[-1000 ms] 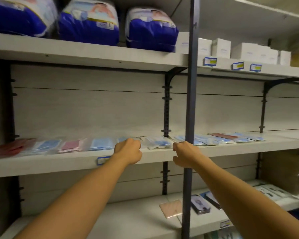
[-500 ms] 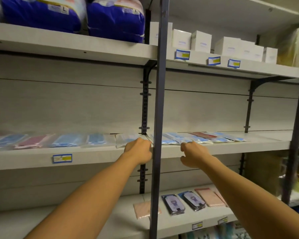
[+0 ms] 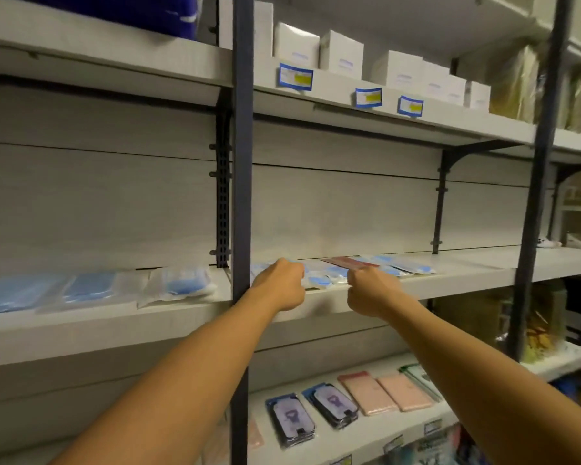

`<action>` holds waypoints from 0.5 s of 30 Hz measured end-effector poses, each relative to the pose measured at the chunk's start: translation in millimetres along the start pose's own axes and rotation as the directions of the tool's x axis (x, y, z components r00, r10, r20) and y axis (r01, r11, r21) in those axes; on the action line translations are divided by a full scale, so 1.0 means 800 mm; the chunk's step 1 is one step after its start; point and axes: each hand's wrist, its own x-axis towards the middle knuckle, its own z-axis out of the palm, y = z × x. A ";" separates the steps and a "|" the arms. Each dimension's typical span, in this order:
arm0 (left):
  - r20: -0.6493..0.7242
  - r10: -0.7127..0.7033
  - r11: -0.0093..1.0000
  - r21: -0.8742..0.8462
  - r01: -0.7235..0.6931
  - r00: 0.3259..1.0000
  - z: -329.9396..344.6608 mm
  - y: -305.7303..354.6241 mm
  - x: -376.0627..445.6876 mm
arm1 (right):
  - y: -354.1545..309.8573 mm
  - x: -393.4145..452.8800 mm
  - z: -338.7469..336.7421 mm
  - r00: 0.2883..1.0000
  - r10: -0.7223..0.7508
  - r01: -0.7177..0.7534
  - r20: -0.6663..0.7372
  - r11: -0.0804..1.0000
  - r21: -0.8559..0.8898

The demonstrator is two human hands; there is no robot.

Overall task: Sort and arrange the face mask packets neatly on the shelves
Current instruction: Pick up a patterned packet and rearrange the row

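Clear face mask packets lie in a row along the middle shelf (image 3: 467,280). Most hold blue masks, such as the blue packet (image 3: 182,285) left of the dark post, and one red packet (image 3: 341,262) lies further back. My left hand (image 3: 279,285) and my right hand (image 3: 371,290) are both curled into fists at the shelf's front edge. Between them lies a blue mask packet (image 3: 324,280), slightly overhanging the edge. Each hand closes on one end of it, and the fingertips are hidden.
A dark vertical post (image 3: 241,196) stands just left of my left hand. White boxes (image 3: 341,50) and price tags (image 3: 296,75) line the upper shelf. The lower shelf (image 3: 416,421) carries pink packets (image 3: 386,391) and dark phone-case packets (image 3: 329,402).
The view and both hands have shifted right along the middle shelf, past the dark post. The hands now sit among the packets right of the post.
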 end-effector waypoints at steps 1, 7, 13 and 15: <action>-0.023 -0.012 1.000 0.002 0.012 1.000 0.001 0.002 0.014 | 0.006 0.009 -0.002 1.000 -0.003 0.003 -0.002 1.000 -0.008; -0.067 -0.187 0.981 0.043 0.190 0.980 0.004 0.001 0.091 | 0.046 0.081 0.003 0.999 0.038 -0.038 0.002 0.999 -0.029; -0.053 -0.430 0.900 0.056 0.433 0.901 0.029 -0.025 0.151 | 0.080 0.135 0.030 0.998 0.064 -0.064 0.012 0.998 -0.027; -0.055 -0.496 0.866 0.037 0.498 0.867 0.034 -0.032 0.166 | 0.097 0.152 0.035 0.996 0.084 -0.084 0.017 0.996 -0.037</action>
